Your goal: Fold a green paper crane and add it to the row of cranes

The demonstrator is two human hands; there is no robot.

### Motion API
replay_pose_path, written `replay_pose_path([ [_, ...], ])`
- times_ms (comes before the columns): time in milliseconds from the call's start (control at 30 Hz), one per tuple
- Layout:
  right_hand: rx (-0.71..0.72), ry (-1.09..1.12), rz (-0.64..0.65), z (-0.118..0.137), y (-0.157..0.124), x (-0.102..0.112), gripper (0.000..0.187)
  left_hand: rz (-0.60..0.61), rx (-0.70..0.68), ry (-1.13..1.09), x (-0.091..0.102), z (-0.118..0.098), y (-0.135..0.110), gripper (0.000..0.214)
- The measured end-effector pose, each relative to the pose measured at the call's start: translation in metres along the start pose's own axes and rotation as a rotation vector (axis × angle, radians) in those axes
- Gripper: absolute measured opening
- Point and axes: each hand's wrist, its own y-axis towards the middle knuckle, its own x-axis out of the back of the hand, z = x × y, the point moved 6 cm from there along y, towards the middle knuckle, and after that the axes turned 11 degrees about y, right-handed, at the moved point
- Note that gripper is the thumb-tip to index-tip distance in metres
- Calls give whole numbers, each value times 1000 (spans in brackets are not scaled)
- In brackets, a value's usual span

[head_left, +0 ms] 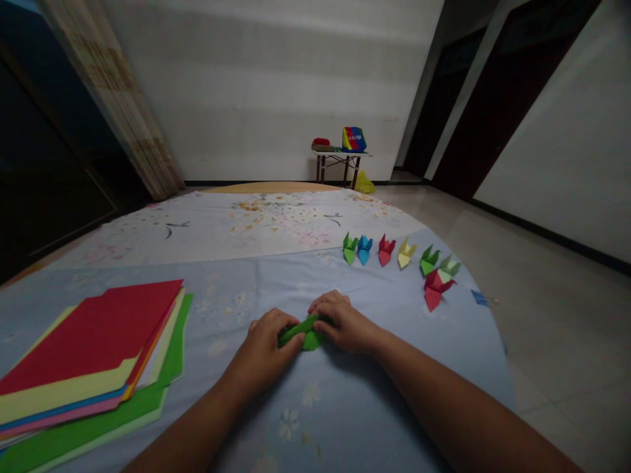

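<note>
A partly folded piece of green paper point(311, 340) lies on the blue floral tablecloth in front of me. My left hand point(271, 341) grips its left end, thumb on the near side and fingers over the far side. At the right end, my right hand point(345, 322) pinches the paper between thumb and fingers. Part of the paper is hidden under both hands. Beyond my right hand stand several folded paper birds, among them a blue one point(364, 249), a yellow one point(406, 253) and a larger red one point(436, 289).
A stack of coloured paper sheets point(98, 328), red on top, lies at the left. The round table's edge curves past the birds on the right. Against the far wall, a small table point(340, 155) bears a colourful box point(353, 139).
</note>
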Motion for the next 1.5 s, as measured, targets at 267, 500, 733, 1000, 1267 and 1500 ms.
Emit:
replay_pose_path([
  [267, 1, 2, 35, 3, 2, -4, 8, 42, 47, -98, -1, 3, 0, 23],
  [500, -20, 56, 47, 4, 2, 0, 17, 12, 103, -194, 1, 7, 2, 24],
  [733, 41, -52, -95, 4, 1, 3, 53, -52, 119, -59, 0, 11, 0, 22],
  [1000, 122, -185, -11, 15, -1, -3, 12, -172, 42, 340, -2, 14, -1, 17],
  [1267, 148, -205, 45, 12, -4, -3, 27, -162, 78, 318, -5, 20, 0, 19],
  [1500, 189, -314, 15, 7, -2, -8, 23, -265, -43, 383, -2, 18, 1, 31],
])
